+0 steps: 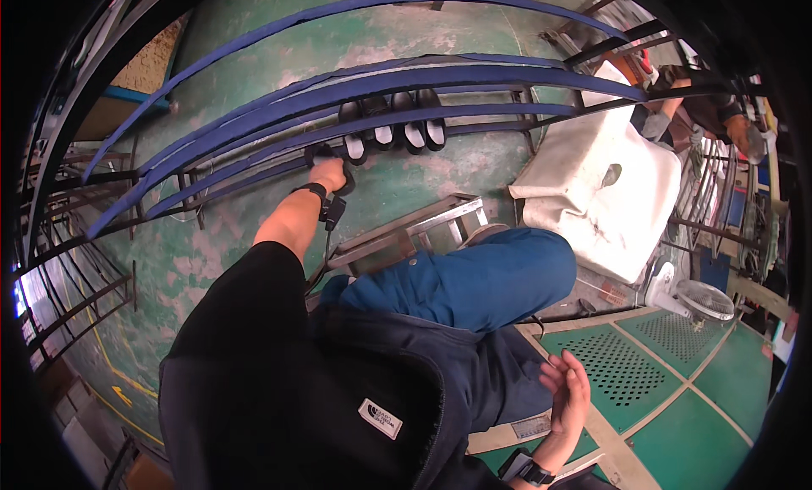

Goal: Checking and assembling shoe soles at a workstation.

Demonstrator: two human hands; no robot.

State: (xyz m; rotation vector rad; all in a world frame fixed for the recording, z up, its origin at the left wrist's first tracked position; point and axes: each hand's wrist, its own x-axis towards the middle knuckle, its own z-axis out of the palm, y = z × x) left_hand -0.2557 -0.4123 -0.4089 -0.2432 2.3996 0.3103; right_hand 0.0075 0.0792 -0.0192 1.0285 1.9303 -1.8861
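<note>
Left grip (330,175) pinches a dark shoe (349,183) at the blue rack (385,77), near more shoes (413,135). Right grip (572,397) hangs loosely spread beside a green panel (698,422).

Shoes (383,135) in row on rack (474,74), left hand (330,175) at row's left, sheet (575,181) right of shoes, fan (705,300) farther right

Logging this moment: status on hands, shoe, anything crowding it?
Left hand gripping black low-cut shoe at blue-padded dark rack. Right hand open, empty. Crowding: four black shoes with pale insoles just right.
</note>
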